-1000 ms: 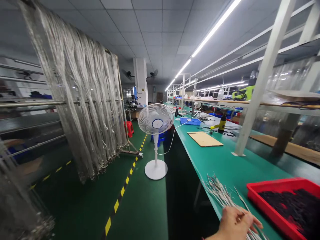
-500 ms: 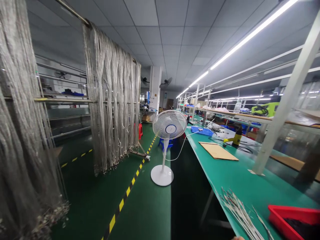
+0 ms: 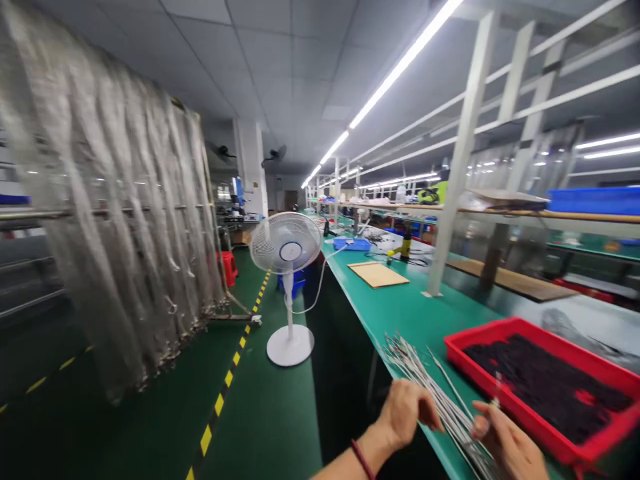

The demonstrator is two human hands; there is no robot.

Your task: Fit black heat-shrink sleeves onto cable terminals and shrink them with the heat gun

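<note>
My left hand (image 3: 407,413) hovers over the near edge of the green workbench (image 3: 400,310), fingers curled down onto a fanned bundle of thin grey wires (image 3: 425,373). My right hand (image 3: 505,443) is beside it, pinching one thin wire whose tip points up toward the red tray (image 3: 467,337). The red tray holds a heap of small black pieces (image 3: 540,377) and sits just right of the wires.
A white standing fan (image 3: 286,280) stands in the aisle left of the bench. A rack of hanging grey cable bundles (image 3: 125,227) fills the left side. Farther down the bench lie a cardboard sheet (image 3: 377,274), a blue tray (image 3: 353,244) and a yellow tool (image 3: 403,248).
The view swung up and left, then back down to the bench. Both hands, out of sight half a second ago, are back over the wires; the right hand now pinches one.
</note>
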